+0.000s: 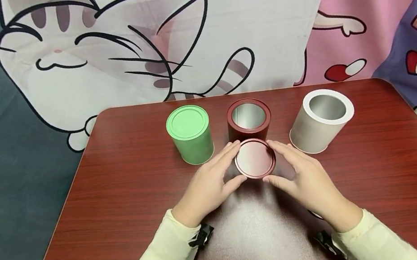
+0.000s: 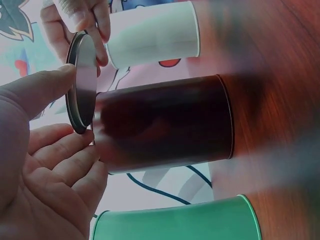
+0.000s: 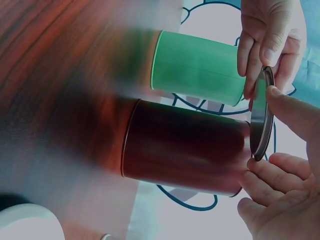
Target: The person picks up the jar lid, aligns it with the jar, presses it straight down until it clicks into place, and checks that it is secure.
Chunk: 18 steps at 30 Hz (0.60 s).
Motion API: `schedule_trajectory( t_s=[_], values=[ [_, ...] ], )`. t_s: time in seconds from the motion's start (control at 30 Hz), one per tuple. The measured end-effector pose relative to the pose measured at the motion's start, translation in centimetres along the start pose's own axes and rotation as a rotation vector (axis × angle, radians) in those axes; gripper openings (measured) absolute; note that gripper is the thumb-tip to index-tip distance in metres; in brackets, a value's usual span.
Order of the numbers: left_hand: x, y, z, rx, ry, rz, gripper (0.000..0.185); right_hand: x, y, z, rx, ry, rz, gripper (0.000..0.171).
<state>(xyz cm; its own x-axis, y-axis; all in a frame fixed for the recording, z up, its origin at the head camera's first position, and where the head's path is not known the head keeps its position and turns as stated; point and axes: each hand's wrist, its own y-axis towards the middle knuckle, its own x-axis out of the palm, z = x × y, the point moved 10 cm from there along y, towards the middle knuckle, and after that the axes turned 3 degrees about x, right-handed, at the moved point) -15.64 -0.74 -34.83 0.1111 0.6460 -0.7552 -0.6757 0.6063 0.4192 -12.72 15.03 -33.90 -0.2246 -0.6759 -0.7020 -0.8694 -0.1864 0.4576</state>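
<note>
A dark red round lid (image 1: 255, 158) is held off the table between both hands, just in front of the open dark red tin (image 1: 250, 130). My left hand (image 1: 235, 162) pinches its left rim with thumb and fingers, and my right hand (image 1: 274, 160) pinches the right rim. In the left wrist view the lid (image 2: 82, 90) stands tilted at the mouth of the red tin (image 2: 165, 125), between my left hand (image 2: 62, 112) and the right hand (image 2: 75, 25). The right wrist view shows the lid (image 3: 260, 115) edge-on beside the tin (image 3: 185, 145), with the right hand (image 3: 280, 145) below it.
A green tin (image 1: 189, 134) with its lid on stands left of the red tin. An open white tin (image 1: 322, 121) stands to the right. All sit toward the back of a reddish wooden table (image 1: 124, 216). A cartoon cat cloth (image 1: 98, 52) hangs behind.
</note>
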Motion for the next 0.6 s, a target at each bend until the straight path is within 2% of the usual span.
schedule_trajectory(
  t_s=[0.2, 0.6],
  values=[
    [-0.05, 0.28, -0.39, -0.018, 0.001, -0.009, 0.069, 0.01, 0.42, -0.07, -0.006, -0.003, -0.003, 0.077],
    [-0.36, 1.03, -0.17, 0.0, 0.004, -0.014, 0.067, -0.17, 0.89, 0.58, 0.013, -0.024, -0.015, 0.076]
  ],
)
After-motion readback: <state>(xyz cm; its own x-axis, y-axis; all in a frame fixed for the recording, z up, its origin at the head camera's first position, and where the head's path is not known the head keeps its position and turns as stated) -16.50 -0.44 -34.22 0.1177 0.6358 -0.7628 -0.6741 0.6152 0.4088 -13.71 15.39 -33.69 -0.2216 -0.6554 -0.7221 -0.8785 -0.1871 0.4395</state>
